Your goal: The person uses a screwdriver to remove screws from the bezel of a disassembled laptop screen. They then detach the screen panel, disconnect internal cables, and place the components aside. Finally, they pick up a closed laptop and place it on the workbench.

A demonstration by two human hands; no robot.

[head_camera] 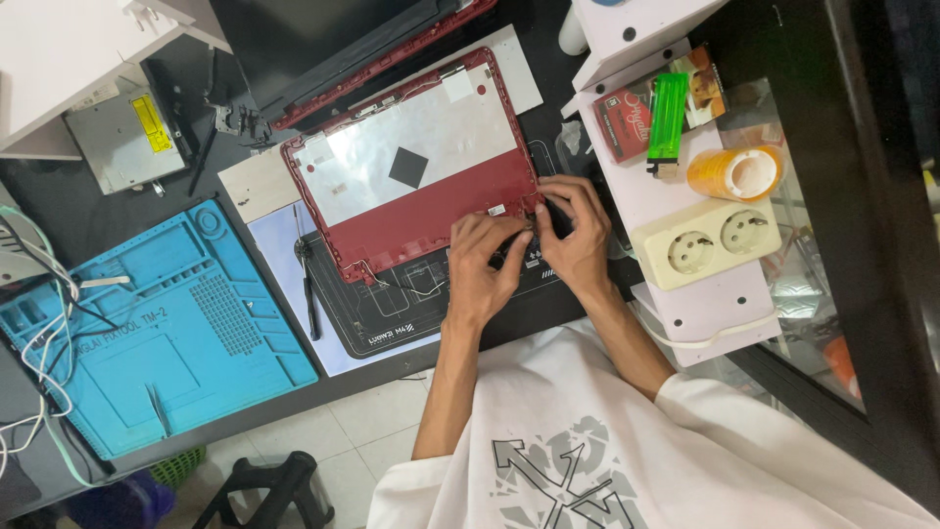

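Fingers: your fingers (509,238) of both hands meet at the lower right corner of the red laptop lid shell (416,162); they curl down and press on a small dark part at that corner, too hidden to name.
Left hand: your left hand (482,264) lies palm down, fingertips bent onto the shell's lower edge, not wrapped round anything you can see whole.
Right hand: your right hand (576,230) arches over the same corner, knuckles up, fingertips pinched close together; whether they grip the small part cannot be told.
Shell position: the shell lies flat, inner side up, on the dark repair mat (411,304) on the desk (78,211), just above your fingertips and touching them at the corner.
Shell axis: its long axis runs from lower left to upper right, tilted; the silver foil panel faces away from you, the bare red strip towards you.
Arms: both forearms rise from the white shirt (607,431) and converge, wrists close together.
Nearby: blue silicone work mat (166,333) to the left; cream double socket (707,242) just right of your right hand.
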